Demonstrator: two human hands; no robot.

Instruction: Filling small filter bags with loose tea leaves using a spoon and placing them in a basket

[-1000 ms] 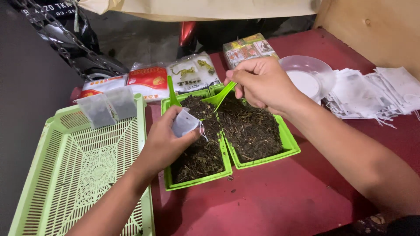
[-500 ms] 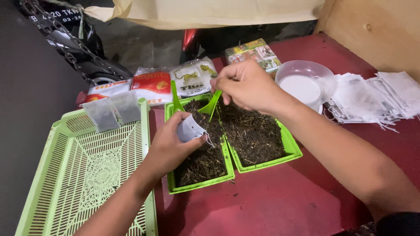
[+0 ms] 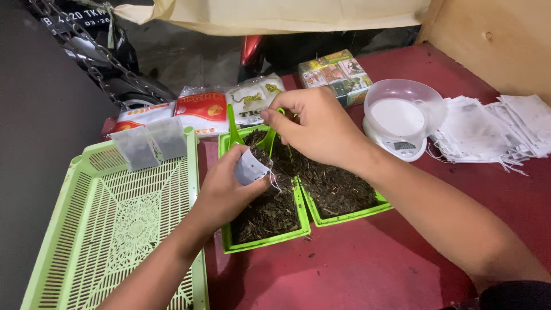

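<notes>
My left hand [image 3: 221, 192] holds a small white filter bag [image 3: 250, 168] open-mouthed over the left green tray [image 3: 265, 240] of dark loose tea. In my right hand [image 3: 313, 126] is a green plastic scoop [image 3: 268, 139], its tip tilted down right at the bag's mouth. A second green scoop [image 3: 232, 128] stands in the left tray's far end. The right green tray [image 3: 351, 213], also full of tea leaves, lies partly under my right forearm.
A large light-green lattice tray [image 3: 109, 229] sits at the left with two filled bags [image 3: 150, 143] leaning on its far rim. Behind lie packets of tea [image 3: 201, 108] and a box [image 3: 336, 74]. A small scale with a clear bowl [image 3: 400, 117] and a pile of empty bags [image 3: 496, 129] are at the right.
My right hand has carried the scoop leftward from over the right tray to the mouth of the bag. My left hand has kept the bag nearly still.
</notes>
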